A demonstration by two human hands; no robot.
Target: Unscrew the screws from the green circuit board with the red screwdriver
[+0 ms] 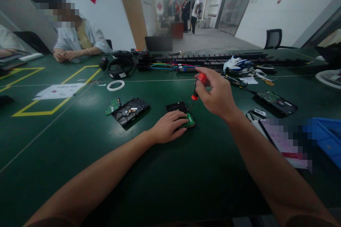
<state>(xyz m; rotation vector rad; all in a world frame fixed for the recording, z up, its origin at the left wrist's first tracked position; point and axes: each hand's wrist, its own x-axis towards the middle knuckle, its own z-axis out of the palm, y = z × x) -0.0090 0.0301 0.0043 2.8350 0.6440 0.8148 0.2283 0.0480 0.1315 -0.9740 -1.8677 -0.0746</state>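
My right hand (217, 94) grips a red and black screwdriver (195, 94) near the top of its handle. The thin shaft points down, its tip at the right edge of a hard drive (177, 107) with a green circuit board (190, 121). Across the near part of this drive lies my left hand (170, 126), fingers over the board and thumb along the near side, holding it against the table. The palm and fingers hide part of the drive. To the left rests an opened drive casing (130, 111), a loose green circuit board (114, 106) beside it.
On the right are another hard drive (275, 103), a tablet-like device (285, 142) and a blue bin (326, 138). A white ring (115, 85) lies left of centre. Cables (170, 66) and gloves (237, 65) line the back. Across the table sits a person (80, 39).
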